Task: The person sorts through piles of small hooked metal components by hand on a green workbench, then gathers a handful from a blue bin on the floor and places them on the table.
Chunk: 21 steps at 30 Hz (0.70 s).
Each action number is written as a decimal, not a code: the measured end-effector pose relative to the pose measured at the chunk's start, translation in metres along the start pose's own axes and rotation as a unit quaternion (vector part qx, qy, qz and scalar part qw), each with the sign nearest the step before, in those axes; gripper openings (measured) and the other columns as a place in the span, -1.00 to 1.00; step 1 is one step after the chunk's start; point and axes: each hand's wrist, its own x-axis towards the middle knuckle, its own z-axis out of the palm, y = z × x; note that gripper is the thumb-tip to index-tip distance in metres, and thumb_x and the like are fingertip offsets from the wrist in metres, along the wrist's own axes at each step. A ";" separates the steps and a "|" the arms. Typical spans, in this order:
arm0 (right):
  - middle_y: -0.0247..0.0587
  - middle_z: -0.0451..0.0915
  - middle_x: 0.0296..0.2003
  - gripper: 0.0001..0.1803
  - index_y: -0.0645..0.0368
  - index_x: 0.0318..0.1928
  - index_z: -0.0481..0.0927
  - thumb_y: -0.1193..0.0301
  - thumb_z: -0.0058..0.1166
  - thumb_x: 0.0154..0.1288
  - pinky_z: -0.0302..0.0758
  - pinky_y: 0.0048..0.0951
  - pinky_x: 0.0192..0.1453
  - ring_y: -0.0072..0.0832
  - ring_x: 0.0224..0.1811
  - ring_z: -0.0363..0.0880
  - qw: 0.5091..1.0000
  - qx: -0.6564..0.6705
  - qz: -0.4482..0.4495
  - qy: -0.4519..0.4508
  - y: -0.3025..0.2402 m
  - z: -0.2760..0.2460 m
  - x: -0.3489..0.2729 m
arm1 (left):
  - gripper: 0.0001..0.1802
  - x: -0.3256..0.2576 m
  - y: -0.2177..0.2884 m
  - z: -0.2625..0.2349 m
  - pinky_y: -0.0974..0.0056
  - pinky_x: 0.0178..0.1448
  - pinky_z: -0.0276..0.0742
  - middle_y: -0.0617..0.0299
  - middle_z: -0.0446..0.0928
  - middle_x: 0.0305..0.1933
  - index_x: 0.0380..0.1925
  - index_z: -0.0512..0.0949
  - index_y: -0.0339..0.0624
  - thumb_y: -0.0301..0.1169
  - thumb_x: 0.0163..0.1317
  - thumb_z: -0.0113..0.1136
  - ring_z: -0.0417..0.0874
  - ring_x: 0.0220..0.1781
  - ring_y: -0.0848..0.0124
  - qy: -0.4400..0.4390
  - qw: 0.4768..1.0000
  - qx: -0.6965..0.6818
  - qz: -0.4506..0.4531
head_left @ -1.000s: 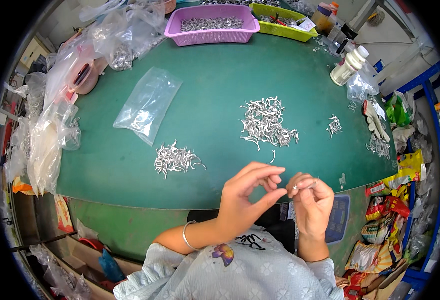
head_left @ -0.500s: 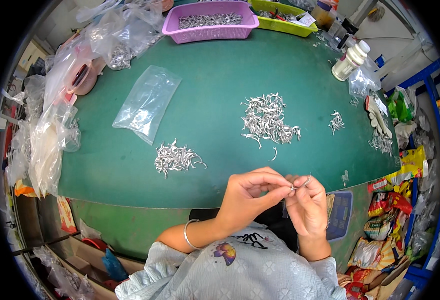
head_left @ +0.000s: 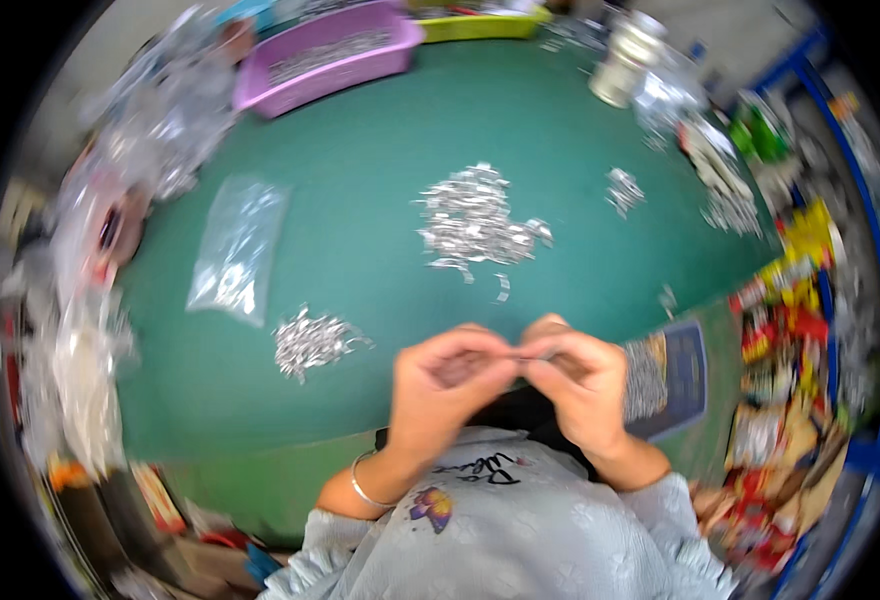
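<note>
Right hand (head_left: 582,388) had turned toward left hand (head_left: 438,392), both grips pinching a blurred metal piece (head_left: 535,355). Slackness risked dropping it past the near desk edge (head_left: 260,446).

The left hand (head_left: 438,388) and the right hand (head_left: 590,385) met near the table's (head_left: 360,210) front edge, their grips pinching a thin, blurred piece (head_left: 534,356) between the fingertips. From the view's middle, the big pile of silver pieces (head_left: 475,225) lay at one o'clock, a smaller pile (head_left: 310,342) between eight and nine, and a few scraps (head_left: 624,192) at two. A clear bag (head_left: 240,245) lay flat between nine and ten, a purple basket (head_left: 332,72) stood at eleven, and a white bottle (head_left: 625,62) at one, farther out.
</note>
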 end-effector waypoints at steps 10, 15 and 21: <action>-0.22 0.58 -0.36 -0.86 0.24 -0.30 0.59 0.63 0.12 0.07 0.39 -0.45 -0.22 -0.40 -0.33 0.49 0.974 -0.126 -0.165 0.093 0.015 -0.009 -0.007 | -0.88 0.001 -0.014 0.005 0.43 -0.26 0.45 0.09 0.47 -0.33 -0.36 0.48 -0.42 -0.75 0.07 0.04 0.48 -0.37 0.46 0.087 0.933 0.280 0.206; -0.25 0.55 -0.38 -0.85 0.22 -0.33 0.59 0.60 0.17 0.01 0.33 -0.42 -0.21 -0.38 -0.35 0.46 0.951 -0.148 -0.246 0.115 0.024 -0.016 -0.015 | -0.86 0.001 -0.026 0.009 0.38 -0.27 0.48 0.06 0.49 -0.32 -0.33 0.48 -0.42 -0.75 0.08 0.05 0.50 -0.35 0.40 0.102 0.849 0.428 0.293; -0.29 0.52 -0.33 -0.85 0.19 -0.31 0.59 0.52 0.12 0.03 0.30 -0.39 -0.21 -0.38 -0.30 0.43 0.890 -0.283 -0.331 0.136 0.037 -0.025 -0.015 | -0.89 0.004 -0.031 -0.005 0.40 -0.14 0.48 0.13 0.52 -0.23 -0.28 0.51 -0.39 -0.63 0.18 0.10 0.52 -0.27 0.44 0.092 0.786 0.511 0.335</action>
